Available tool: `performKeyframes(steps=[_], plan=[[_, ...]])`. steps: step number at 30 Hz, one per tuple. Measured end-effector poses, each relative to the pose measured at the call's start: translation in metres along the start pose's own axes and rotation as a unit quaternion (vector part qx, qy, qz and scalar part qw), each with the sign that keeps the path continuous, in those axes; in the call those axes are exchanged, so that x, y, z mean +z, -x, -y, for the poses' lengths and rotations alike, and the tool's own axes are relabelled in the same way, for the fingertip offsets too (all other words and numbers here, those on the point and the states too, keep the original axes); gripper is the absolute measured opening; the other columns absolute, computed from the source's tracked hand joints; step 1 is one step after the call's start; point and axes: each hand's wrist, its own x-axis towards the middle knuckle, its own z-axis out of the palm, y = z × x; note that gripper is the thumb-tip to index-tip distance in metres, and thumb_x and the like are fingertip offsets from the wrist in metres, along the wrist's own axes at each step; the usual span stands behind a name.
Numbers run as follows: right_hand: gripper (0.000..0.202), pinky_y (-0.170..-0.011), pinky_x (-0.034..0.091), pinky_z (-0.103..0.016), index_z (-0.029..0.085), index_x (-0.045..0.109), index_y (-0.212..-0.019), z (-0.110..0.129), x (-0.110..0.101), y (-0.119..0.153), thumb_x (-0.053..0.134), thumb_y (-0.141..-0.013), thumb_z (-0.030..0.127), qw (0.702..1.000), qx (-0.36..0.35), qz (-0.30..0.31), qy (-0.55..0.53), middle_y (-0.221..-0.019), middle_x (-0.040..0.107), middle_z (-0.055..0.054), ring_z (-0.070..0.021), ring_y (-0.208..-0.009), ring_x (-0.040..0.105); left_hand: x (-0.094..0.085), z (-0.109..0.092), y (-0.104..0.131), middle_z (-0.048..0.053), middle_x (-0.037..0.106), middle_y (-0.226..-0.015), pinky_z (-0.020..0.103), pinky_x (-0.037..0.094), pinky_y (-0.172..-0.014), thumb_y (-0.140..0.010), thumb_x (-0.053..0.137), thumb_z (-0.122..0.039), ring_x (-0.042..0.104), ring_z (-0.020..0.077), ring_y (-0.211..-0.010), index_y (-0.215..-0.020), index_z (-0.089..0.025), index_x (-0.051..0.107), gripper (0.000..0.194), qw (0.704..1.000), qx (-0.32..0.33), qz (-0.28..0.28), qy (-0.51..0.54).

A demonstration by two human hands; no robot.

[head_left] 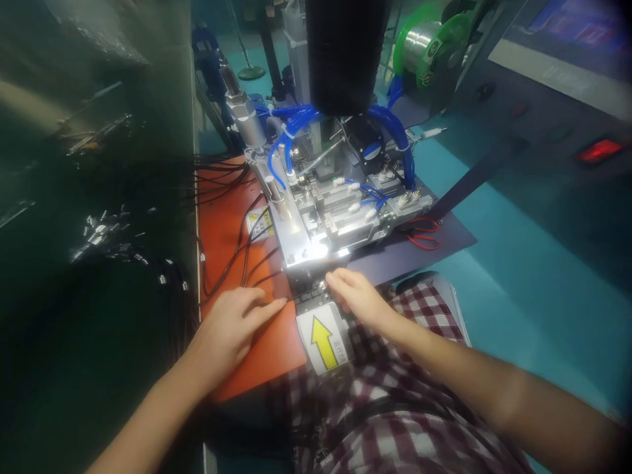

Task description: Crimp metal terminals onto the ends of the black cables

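My left hand (pixel 230 326) rests over the orange plate (pixel 281 349), fingers pressed together at the thin black cable (pixel 293 299) that leads into the feed track (pixel 310 294). On the track's other side, my right hand (pixel 358 297) is closed, its fingertips beside a small shiny metal piece (pixel 322 286); what they hold, if anything, is hidden. Just beyond both hands stands the metal machine (pixel 316 240) with its cylinders and blue air tubes (pixel 296 122). A white label with a yellow arrow (pixel 324 339) lies on the near end of the track.
Black cables (pixel 241 247) with metal ends lie across the orange plate and the dark surface at left. A black cylinder (pixel 348 52) hangs overhead. A green solder wire spool (pixel 422 49) is at the back right, near a control panel with a lit red switch (pixel 600 151).
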Motion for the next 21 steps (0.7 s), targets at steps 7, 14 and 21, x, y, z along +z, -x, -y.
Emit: performKeyframes(steps=[7,14,21], plan=[[0.028,-0.051,0.031,-0.025,0.021,0.041,-0.064,0.001,-0.002,0.000,0.048,-0.086,0.036,1.000,-0.013,-0.013,0.017,-0.055,0.044,0.007,-0.0097,-0.049,0.038,0.001,0.001,0.000,0.008,0.057,-0.103,0.036,0.043,-0.077,-0.086,0.035,-0.002,0.053,0.0215,-0.091,-0.123,-0.028,0.058,0.051,1.000,-0.005,0.000,0.004],[0.014,-0.051,0.030,-0.024,0.020,0.047,-0.072,0.021,0.004,0.006,0.059,-0.074,0.028,0.994,0.093,-0.028,-0.054,-0.053,0.040,0.009,-0.0099,-0.050,0.038,0.001,0.001,0.001,0.009,0.055,-0.104,0.037,0.043,-0.077,-0.088,0.034,-0.002,0.051,0.0214,-0.091,-0.123,-0.025,0.057,0.048,1.000,-0.003,0.008,-0.007],[0.010,-0.053,0.033,-0.025,0.020,0.044,-0.068,0.029,0.017,0.003,0.053,-0.069,0.024,0.978,0.164,-0.057,-0.115,-0.064,0.044,0.005,-0.0109,-0.056,0.041,0.001,0.001,0.001,0.007,0.057,-0.102,0.035,0.043,-0.075,-0.087,0.036,-0.004,0.052,0.0205,-0.089,-0.123,-0.028,0.058,0.048,1.000,0.004,-0.020,-0.001]])
